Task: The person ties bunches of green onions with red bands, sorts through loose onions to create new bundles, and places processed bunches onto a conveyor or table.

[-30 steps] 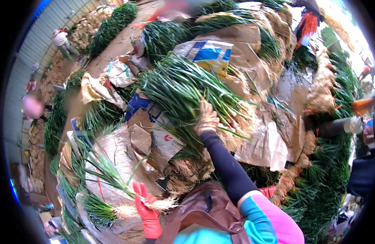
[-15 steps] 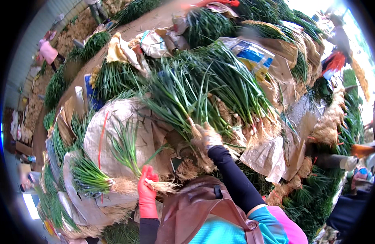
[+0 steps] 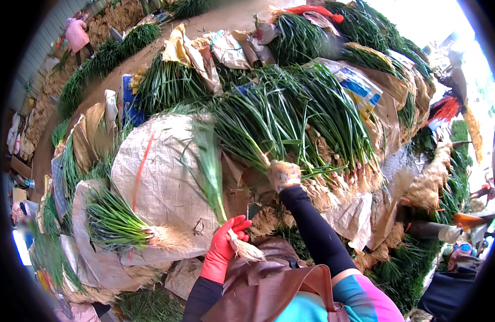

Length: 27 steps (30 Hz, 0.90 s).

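In a red glove, my left hand (image 3: 226, 240) closes round the white stems of a few green onions (image 3: 210, 174). Their leaves point up and away, blurred by motion, and their pale roots hang out below the fingers. My right hand (image 3: 284, 175), in a pale patterned glove, is at the front of a big heap of green onions (image 3: 290, 112). Its fingers are curled round the root end of a green onion (image 3: 258, 152) there. Left of my left hand, a bunch of green onions (image 3: 118, 222) lies on a whitish woven sack (image 3: 167, 155), roots toward me.
An orange-red strap (image 3: 144, 166) crosses the sack. Beyond the heap are more green onion piles (image 3: 169, 83), partly covered with sacks. A blue and white sack (image 3: 360, 88) lies at the heap's right. Far left, a person in pink (image 3: 77, 35) bends beside another row.
My left hand has moved right, toward my right hand, with the green onions, whose leaves have swung more upright. My right hand stays at the heap's root side. The view has shifted somewhat.
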Each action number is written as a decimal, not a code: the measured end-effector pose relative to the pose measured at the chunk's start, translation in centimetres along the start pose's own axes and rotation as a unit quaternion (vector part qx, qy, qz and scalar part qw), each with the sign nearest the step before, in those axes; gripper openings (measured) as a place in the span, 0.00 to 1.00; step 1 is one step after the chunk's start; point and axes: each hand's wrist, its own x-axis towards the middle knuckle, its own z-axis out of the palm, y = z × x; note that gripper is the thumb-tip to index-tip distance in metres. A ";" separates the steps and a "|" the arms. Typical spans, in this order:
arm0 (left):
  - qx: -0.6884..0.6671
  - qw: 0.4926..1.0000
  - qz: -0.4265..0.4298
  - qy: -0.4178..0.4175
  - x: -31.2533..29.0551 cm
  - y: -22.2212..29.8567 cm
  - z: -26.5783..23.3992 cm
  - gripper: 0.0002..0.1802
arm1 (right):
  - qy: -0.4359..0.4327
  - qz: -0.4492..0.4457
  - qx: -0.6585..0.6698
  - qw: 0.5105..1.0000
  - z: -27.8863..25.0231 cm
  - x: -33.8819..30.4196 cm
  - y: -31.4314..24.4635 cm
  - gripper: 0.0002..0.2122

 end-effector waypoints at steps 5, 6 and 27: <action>0.044 0.996 -0.001 0.075 1.9 -1.2 0.9 0.20 | -0.116 -0.106 0.098 0.983 -3.8 -10.3 -4.3 0.06; 0.047 0.996 -0.009 0.074 2.0 -1.0 0.4 0.20 | -0.190 -0.142 0.036 0.971 -4.1 -12.0 -5.1 0.08; 0.188 0.973 -0.027 0.131 -2.0 -1.7 -0.7 0.17 | -0.234 0.051 0.031 0.970 4.0 -11.5 -5.6 0.13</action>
